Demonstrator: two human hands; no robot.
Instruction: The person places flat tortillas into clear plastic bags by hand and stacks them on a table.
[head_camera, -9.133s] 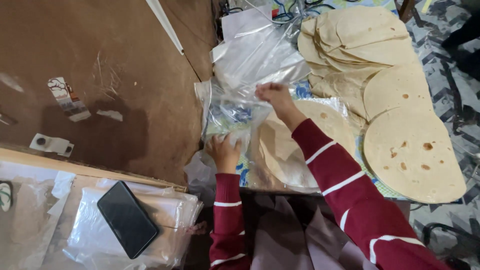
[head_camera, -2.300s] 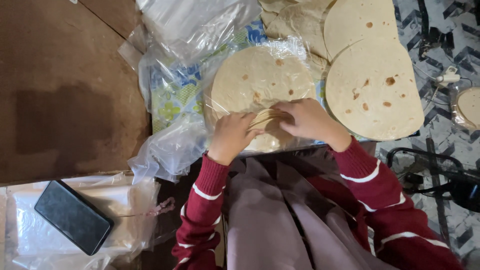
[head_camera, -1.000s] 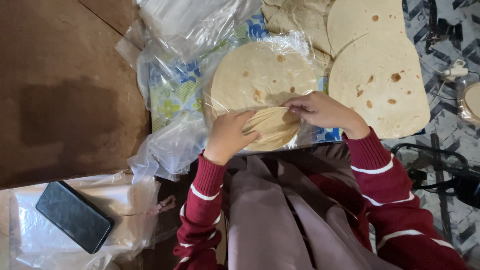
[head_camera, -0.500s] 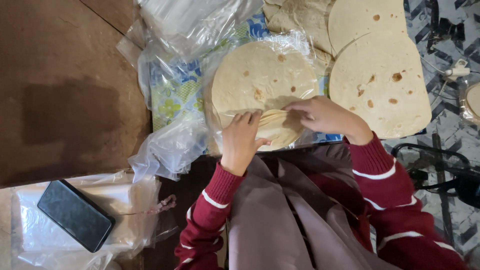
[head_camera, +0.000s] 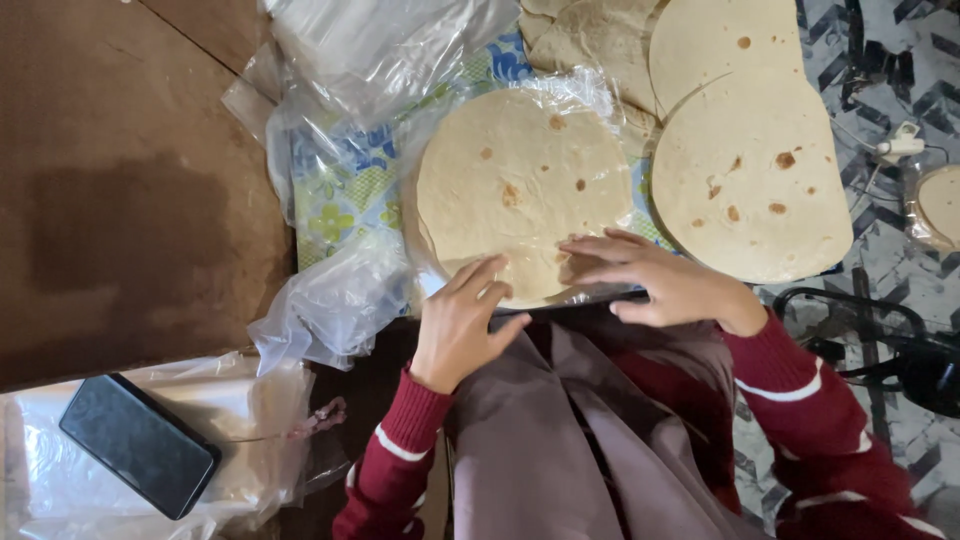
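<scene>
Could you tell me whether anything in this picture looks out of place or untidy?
A black phone lies on plastic bags at lower left, an odd thing amid food work. Crumpled clear bags lie loose beside the flatbread under both hands.

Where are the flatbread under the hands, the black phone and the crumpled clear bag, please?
flatbread (head_camera: 520, 180), head view, on its bare middle.
black phone (head_camera: 140, 445), head view, on its screen.
crumpled clear bag (head_camera: 335, 305), head view, on its bunched middle.

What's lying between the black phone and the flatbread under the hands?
In the head view, a crumpled clear plastic bag lies between the black phone and the flatbread, beside the left hand.
</scene>
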